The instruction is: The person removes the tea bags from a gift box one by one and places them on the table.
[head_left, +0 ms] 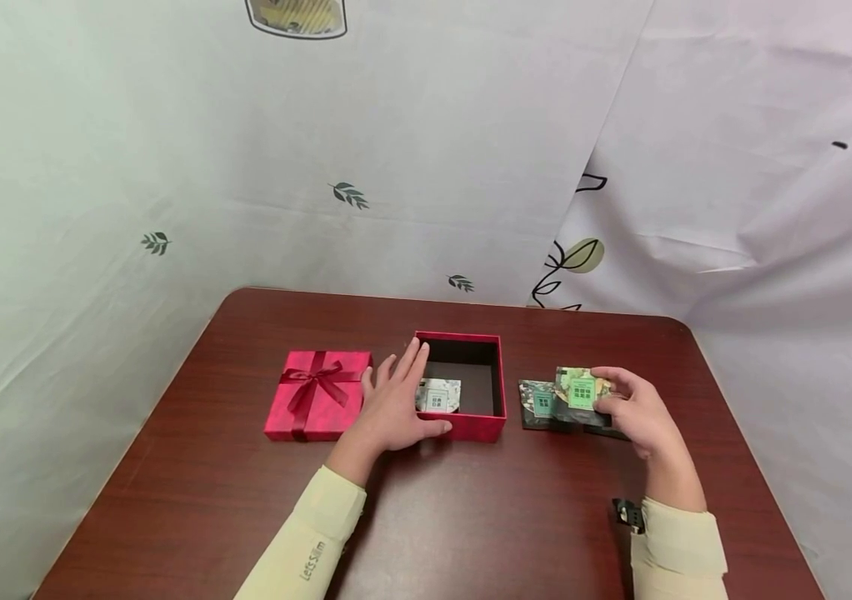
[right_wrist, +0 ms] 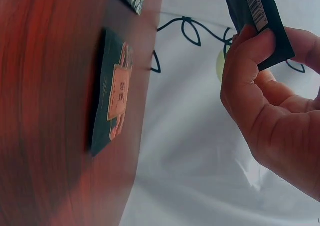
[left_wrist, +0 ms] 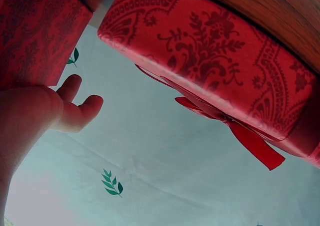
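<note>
My right hand (head_left: 639, 412) pinches a square dark sachet with a green label (head_left: 576, 408) between thumb and fingers, above the table's right side. The right wrist view shows the barcode on the back of this sachet (right_wrist: 257, 8). Below it lie a dark sachet with a teal label (head_left: 541, 406) and an orange-labelled one (right_wrist: 117, 93), mostly hidden in the head view. My left hand (head_left: 392, 408) rests at the left and front rim of an uncovered red box (head_left: 482, 428), fingers spread. Inside that box lies a white-patterned sachet (head_left: 438, 396).
Left of the box sits its red lid (head_left: 347, 408), with a dark red ribbon bow (head_left: 315, 379) on top. Everything stands on a reddish-brown wooden table (head_left: 471, 517). A pale printed curtain (head_left: 433, 167) hangs behind the table. My right wrist wears a black band (head_left: 628, 514).
</note>
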`<state>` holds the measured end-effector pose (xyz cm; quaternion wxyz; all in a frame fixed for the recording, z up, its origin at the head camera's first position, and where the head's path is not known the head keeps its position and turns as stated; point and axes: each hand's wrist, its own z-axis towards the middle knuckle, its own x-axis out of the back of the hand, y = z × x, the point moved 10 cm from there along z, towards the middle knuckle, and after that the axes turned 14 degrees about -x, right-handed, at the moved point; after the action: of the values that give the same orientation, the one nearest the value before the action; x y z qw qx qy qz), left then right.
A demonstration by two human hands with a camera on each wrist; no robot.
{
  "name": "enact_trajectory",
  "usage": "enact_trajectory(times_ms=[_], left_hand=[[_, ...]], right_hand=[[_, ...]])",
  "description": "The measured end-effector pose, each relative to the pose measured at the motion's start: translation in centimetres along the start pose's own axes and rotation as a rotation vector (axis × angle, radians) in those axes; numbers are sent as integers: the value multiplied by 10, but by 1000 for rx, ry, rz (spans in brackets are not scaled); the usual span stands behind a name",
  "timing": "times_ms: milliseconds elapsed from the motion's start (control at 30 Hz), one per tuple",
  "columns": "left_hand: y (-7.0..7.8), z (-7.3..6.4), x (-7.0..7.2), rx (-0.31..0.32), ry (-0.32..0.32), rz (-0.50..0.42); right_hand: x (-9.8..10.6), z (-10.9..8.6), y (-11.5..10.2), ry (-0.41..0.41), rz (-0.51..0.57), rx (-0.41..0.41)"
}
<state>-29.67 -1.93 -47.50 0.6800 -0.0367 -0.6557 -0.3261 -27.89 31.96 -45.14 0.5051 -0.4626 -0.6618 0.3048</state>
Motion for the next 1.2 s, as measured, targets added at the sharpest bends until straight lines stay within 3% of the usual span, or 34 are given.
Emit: enact_trajectory(times_ms=[700,1200], left_hand=[[-1,0,1,-2,4,6],[0,1,0,-4,1,-3]], right_hand=[[23,3,22,27,-34,-47],[46,-3,45,87,-124,-120]])
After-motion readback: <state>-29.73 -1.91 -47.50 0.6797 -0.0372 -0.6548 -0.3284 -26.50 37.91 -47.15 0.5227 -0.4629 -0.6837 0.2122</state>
